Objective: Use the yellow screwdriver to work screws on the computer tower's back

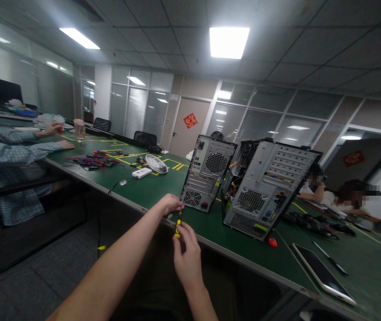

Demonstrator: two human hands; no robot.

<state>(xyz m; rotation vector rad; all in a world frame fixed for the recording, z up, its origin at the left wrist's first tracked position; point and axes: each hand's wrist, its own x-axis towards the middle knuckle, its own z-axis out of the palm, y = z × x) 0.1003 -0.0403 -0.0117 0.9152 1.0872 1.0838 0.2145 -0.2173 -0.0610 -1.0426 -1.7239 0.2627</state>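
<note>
A yellow and black screwdriver (178, 226) points away from me at the near edge of the green table (150, 195). My right hand (188, 254) grips its handle. Beside the screwdriver's tip and the lower left corner of the smaller computer case (202, 183) is my left hand (172, 203), its fingers pinched together; what they hold, if anything, is too small to make out. Both cases stand upright with their rear panels facing me. The larger case (257, 196), to the right, shows cables inside its open left side.
A white power strip (142, 173), a round white fan cover (156, 164) and bundled wires (93, 161) lie to the left. On the right are a red object (272, 241), a tablet (322, 272), a pen (330, 258) and black cables (317, 223). Other people sit at both sides.
</note>
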